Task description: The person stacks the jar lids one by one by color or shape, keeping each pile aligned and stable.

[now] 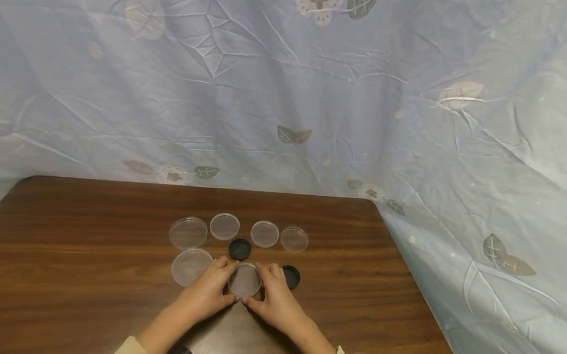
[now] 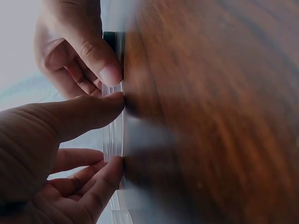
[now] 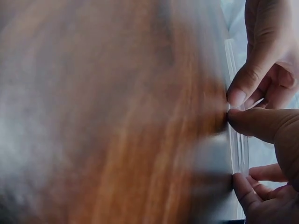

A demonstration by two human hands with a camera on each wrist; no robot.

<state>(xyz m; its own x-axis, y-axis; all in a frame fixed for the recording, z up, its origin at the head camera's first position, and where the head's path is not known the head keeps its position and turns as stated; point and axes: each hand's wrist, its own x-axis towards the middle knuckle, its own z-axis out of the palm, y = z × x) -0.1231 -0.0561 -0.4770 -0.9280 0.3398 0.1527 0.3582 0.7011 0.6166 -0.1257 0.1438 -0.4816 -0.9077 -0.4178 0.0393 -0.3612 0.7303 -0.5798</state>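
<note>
A clear round petri dish (image 1: 244, 281) lies flat at the tabletop, between my two hands. My left hand (image 1: 210, 289) pinches its left side, thumb at the near edge and fingers at the far edge. On the opposite side my right hand (image 1: 278, 299) grips the rim the same way, and the two thumb tips almost meet in front. Seen edge-on in the left wrist view, the dish wall (image 2: 113, 137) shows stacked rims between thumb and fingers. The right wrist view shows the same clear wall (image 3: 240, 156) with fingertips low against the wooden table (image 3: 140, 154).
Behind the hands stand several clear dishes, among them a large one (image 1: 188, 233) and a smaller one (image 1: 264, 234). Another large dish (image 1: 190, 268) is beside my left hand. Two black round dishes (image 1: 239, 249) lie close by, one partly behind my right hand. A patterned curtain (image 1: 249, 91) hangs behind.
</note>
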